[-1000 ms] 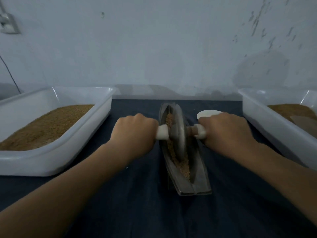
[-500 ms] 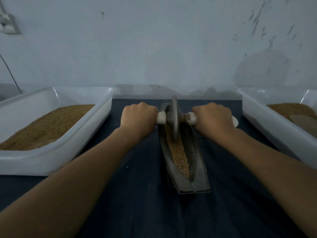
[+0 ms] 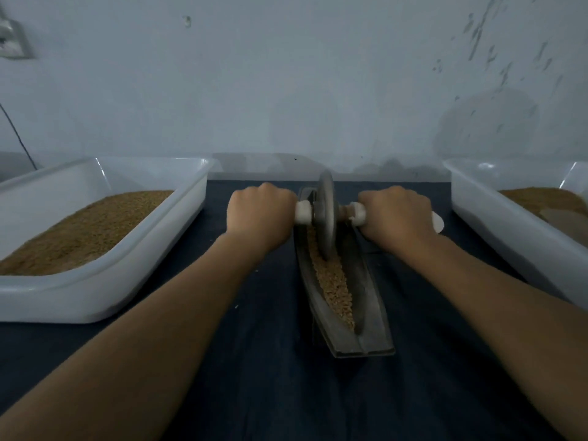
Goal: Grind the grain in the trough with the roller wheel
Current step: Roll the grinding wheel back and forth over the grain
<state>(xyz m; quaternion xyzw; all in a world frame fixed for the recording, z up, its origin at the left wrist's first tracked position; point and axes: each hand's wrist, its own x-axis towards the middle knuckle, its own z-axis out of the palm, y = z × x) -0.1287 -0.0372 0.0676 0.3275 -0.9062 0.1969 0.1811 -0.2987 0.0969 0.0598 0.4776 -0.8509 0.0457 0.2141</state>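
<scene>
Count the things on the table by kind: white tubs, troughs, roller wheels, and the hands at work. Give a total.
White tubs: 2
Trough: 1
Roller wheel: 1
Hands: 2
Total: 6

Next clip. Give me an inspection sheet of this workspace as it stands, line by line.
Surface: a dark cloth covers the table.
Job's things: the roller wheel stands upright near the far end of the trough; grain lies along its groove.
Clutter: left tub and right tub, both white, each hold brown grain; a white object is partly hidden behind the right hand, and I cannot tell what it is.
Hands: the left hand grips the left handle; the right hand grips the right handle.
Cables: one thin dark cable runs on the wall at far left.
Surroundings: a pale scuffed wall; a wall box at top left.
</scene>
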